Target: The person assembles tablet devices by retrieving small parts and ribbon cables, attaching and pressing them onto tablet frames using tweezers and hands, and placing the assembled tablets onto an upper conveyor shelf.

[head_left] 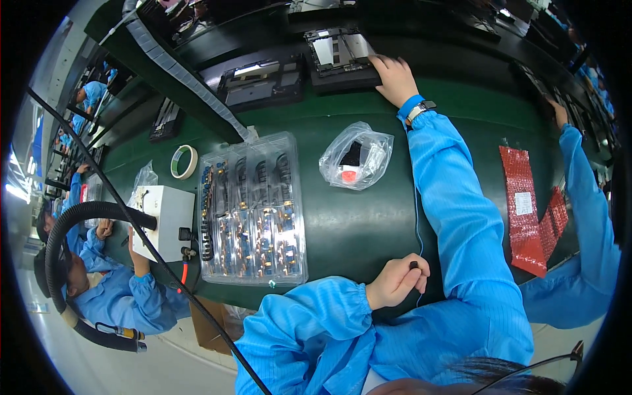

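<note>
My right hand (396, 80) reaches to the far side of the bench, its fingers and thumb at the right edge of a flat black device (328, 54) whose inner parts show. That device lies on a dark block-like base (345, 80). Close to my body, my left hand (397, 282) is closed, with a small black piece (413, 265) showing at its fingertips; its exact kind is too small to tell. A thin blue cord (417, 210) runs down from my right wrist, where a blue band and a watch (421, 110) sit.
Left of centre lies a clear plastic tray (297, 197) of small parts. Around it are a clear bag (357, 158), tape roll (184, 162), white box (168, 217) and another black device (260, 82). Red bubble wrap (523, 217) lies right. Co-workers sit on both sides.
</note>
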`<state>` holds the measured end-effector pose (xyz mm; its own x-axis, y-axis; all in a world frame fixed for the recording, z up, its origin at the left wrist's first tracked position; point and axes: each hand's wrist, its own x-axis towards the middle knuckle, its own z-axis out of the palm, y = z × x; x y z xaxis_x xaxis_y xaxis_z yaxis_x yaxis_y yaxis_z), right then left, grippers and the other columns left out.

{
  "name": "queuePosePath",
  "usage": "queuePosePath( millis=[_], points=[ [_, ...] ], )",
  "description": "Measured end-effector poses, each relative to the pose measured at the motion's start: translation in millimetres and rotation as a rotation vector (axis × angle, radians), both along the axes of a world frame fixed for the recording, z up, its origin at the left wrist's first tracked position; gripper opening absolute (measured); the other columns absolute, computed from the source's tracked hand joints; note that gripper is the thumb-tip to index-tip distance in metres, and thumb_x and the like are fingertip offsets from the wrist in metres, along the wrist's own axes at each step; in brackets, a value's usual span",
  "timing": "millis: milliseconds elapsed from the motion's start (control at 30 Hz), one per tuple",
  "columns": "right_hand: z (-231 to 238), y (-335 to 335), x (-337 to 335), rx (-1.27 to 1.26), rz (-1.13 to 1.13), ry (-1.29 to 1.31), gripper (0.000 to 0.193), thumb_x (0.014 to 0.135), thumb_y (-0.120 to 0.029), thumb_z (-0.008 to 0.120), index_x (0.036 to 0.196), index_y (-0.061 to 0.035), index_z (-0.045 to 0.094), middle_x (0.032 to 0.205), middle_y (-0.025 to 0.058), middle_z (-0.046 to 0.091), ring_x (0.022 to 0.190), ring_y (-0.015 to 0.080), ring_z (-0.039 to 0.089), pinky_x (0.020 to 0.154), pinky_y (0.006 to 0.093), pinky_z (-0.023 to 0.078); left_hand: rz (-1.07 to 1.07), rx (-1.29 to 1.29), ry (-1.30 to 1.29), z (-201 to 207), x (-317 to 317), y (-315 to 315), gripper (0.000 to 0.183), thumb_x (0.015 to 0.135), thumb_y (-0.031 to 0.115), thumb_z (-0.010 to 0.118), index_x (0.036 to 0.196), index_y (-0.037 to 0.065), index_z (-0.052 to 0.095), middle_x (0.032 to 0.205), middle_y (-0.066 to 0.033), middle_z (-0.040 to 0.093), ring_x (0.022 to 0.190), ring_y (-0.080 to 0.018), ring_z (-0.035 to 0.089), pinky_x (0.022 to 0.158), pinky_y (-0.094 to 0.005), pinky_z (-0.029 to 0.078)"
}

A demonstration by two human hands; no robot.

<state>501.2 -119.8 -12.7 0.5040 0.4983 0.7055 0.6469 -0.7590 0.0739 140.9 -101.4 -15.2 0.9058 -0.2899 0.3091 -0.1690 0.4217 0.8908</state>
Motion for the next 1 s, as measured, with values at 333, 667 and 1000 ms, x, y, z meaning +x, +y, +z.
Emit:
queuePosePath(
  millis=[333, 667, 1000],
  points=[
    [51.6, -40.3, -44.9, 0.197, -0.085, -0.186, 0.031, 0.066, -0.011, 0.064, 0.096, -0.0159, 0.062, 0.092, 0.0001, 0.063, 0.092, 0.0206, 0.056, 0.098, 0.0541, 0.023, 0.015, 0.054, -0.071, -1.9, 3.9, 1.1, 0.024, 0.094, 0.02, 0.036, 0.092, -0.002, 0.047, 0.063, -0.0066, 0.049, 0.058, -0.0147, 0.054, 0.055, -0.0258, 0.045],
    [153.8, -129.4, -245.1, 0.366, 0.246, -0.33, 0.041, 0.06, 0.011, 0.065, 0.097, -0.0038, 0.06, 0.09, 0.0127, 0.062, 0.088, 0.0303, 0.06, 0.085, 0.0418, 0.046, 0.195, 0.042, -0.376, -3.5, -13.2, 7.7, 0.022, 0.092, 0.019, 0.041, 0.088, 0.0, 0.05, 0.064, -0.0086, 0.056, 0.055, -0.0159, 0.055, 0.052, -0.0272, 0.045],
    [78.5, -91.7, -383.4, 0.023, 0.55, -0.137, 0.041, 0.053, -0.013, 0.061, 0.094, -0.0153, 0.066, 0.082, 0.0041, 0.053, 0.072, 0.0171, 0.055, 0.057, 0.0259, 0.049, 0.659, -0.514, -0.116, 66.4, -121.4, 52.8, 0.033, 0.095, 0.033, 0.034, 0.084, 0.004, 0.043, 0.055, -0.0065, 0.046, 0.043, -0.0152, 0.044, 0.047, -0.0299, 0.041]
  ],
)
